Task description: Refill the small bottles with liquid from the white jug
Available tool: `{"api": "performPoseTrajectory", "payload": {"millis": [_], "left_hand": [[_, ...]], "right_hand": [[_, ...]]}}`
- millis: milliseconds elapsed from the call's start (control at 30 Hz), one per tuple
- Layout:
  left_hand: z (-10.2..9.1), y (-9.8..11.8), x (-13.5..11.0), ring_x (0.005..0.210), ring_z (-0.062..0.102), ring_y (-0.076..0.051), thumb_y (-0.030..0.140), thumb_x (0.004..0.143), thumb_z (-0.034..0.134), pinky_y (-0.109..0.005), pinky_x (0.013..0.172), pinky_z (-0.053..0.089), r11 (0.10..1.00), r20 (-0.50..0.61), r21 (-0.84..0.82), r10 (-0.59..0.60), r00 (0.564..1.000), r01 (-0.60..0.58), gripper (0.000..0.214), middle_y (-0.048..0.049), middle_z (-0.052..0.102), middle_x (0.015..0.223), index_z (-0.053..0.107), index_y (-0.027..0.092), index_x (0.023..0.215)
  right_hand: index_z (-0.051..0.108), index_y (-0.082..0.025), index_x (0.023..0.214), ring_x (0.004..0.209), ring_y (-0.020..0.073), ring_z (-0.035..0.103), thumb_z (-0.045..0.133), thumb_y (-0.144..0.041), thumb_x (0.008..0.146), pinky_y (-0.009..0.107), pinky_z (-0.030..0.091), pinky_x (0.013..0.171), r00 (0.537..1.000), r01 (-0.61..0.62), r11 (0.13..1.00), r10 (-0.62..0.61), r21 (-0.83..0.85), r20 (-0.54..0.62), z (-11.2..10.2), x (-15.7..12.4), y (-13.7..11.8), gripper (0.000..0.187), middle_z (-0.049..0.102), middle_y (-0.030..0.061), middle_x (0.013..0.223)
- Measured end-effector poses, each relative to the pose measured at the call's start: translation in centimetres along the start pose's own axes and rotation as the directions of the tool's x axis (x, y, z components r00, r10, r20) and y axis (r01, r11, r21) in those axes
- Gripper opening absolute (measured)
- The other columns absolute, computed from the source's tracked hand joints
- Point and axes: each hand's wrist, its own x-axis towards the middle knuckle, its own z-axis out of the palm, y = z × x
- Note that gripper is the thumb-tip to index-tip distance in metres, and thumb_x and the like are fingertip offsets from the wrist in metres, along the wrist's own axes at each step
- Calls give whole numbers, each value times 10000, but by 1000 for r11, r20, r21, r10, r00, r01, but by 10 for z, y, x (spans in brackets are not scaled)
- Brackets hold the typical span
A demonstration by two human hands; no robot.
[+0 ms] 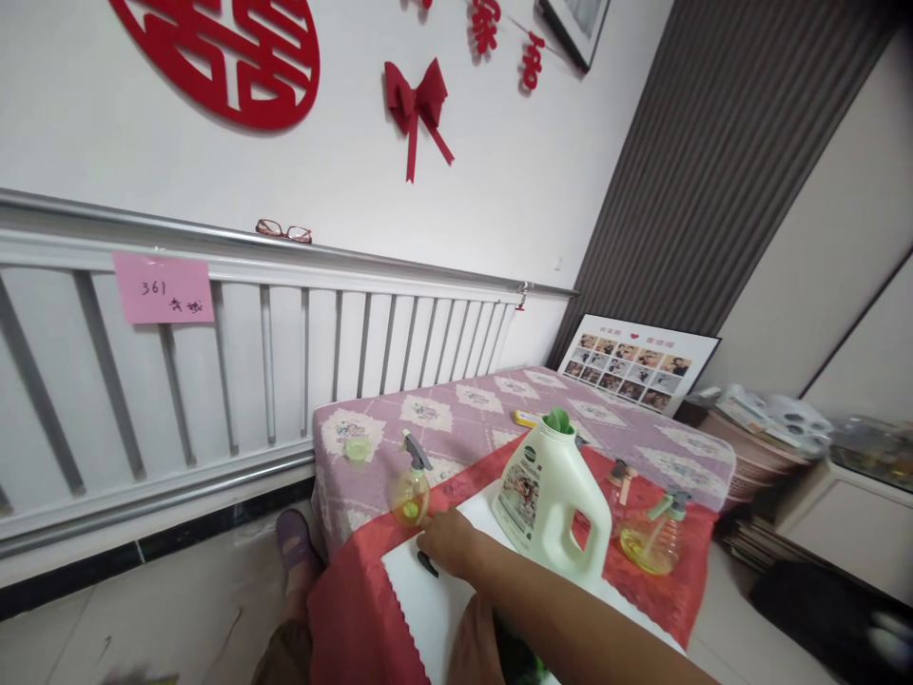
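My right hand (pixel 449 544) reaches across from the lower right, fingers curled down beside a clear spray bottle (pixel 411 497) with a grey head and yellow-green liquid. Below its fingers a small black curved piece (pixel 428 564) sticks out; whether the hand grips it I cannot tell. My left hand (pixel 472 649), blurred and partly cut off, is low in the view under the right forearm. Beside it shows a dark green thing (pixel 519 655), mostly hidden. A large pale green detergent jug (pixel 549 499) stands upright behind the forearm, with a green piece (pixel 557 420) in its mouth.
Right of the jug stand another spray bottle (pixel 652 544) and a brownish one (pixel 619 480). A red cloth (pixel 360 599) and white mat (pixel 420 609) cover the table's front. A small greenish dish (pixel 358 449) sits back left. A white radiator (pixel 242 371) lines the wall.
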Motion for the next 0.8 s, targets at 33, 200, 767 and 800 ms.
{"api": "performPoseTrajectory", "payload": {"millis": [33, 200, 767, 800], "left_hand": [[0, -1, 0, 1421, 351, -414, 138, 434, 698, -506, 1199, 278, 1000, 14, 3, -2, 1000, 2, 1032, -258, 409, 1508, 389, 34, 1413], [-9, 2, 0, 1473, 280, -335, 262, 506, 723, -379, 1224, 225, 996, 131, 74, -58, 990, 48, 1065, -199, 327, 1576, 314, 52, 1467], [-2, -7, -5, 1403, 414, -339, 138, 457, 616, -402, 1155, 372, 996, -49, 66, 59, 997, -55, 1068, -187, 417, 1527, 278, 72, 1468], [-2, -9, -4, 1400, 417, -345, 138, 463, 622, -413, 1150, 381, 997, -87, 46, 63, 994, -59, 1070, -203, 422, 1520, 260, 59, 1467]], "right_hand": [[658, -192, 1069, 979, 183, 666, 599, -309, 940, 405, 568, 864, 1000, 2, 1000, -2, 0, 2, 1, 0, 0, 184, 689, 47, 1131], [670, -170, 1025, 867, 204, 695, 672, -144, 842, 378, 588, 735, 995, 53, 997, -49, 47, -88, -12, -14, 3, 185, 721, 46, 1010], [562, -219, 1034, 1026, 309, 650, 641, -636, 717, 427, 558, 839, 252, 102, 191, 945, 976, -211, 22, -206, 147, 530, 683, 97, 1038], [582, -209, 1027, 1012, 303, 660, 634, -636, 723, 415, 563, 822, 283, 94, 171, 940, 981, -191, 29, -202, 144, 527, 693, 99, 1031]]}}
